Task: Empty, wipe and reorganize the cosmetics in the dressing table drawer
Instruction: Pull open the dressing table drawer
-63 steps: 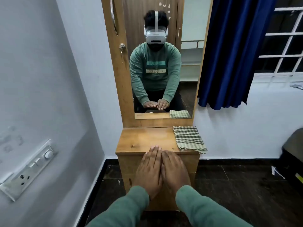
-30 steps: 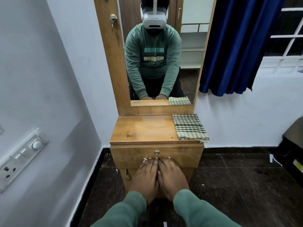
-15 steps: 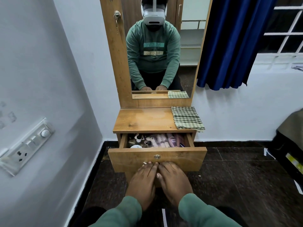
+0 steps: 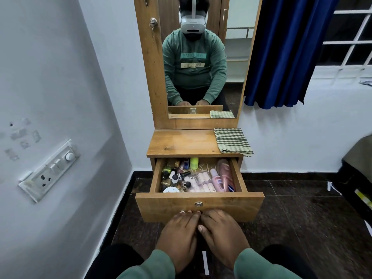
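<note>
The wooden dressing table's drawer [image 4: 231, 206] stands pulled out, full of cosmetics. Inside lie a tall pink bottle [image 4: 226, 174] at the right, a row of pale pink tubes [image 4: 201, 183], a lime-green bottle [image 4: 194, 163] at the back, small dark bottles on the left and a white jar [image 4: 171, 190] at the front. My left hand [image 4: 179, 234] and my right hand [image 4: 221, 234] lie side by side, fingertips touching the drawer front below its metal lock [image 4: 198, 203]. A folded green checked cloth [image 4: 232, 142] rests on the tabletop [image 4: 181, 142], right side.
A mirror [image 4: 201, 57] rises behind the tabletop and reflects me. A wall with a switch panel [image 4: 50, 172] stands close on the left. A blue curtain [image 4: 281, 47] hangs at the right. Dark tiled floor [image 4: 291, 218] surrounds the table.
The drawer went from closed to pulled far out, exposing the cosmetics. Both hands moved from the tabletop edge down to the drawer front and drew back with it.
</note>
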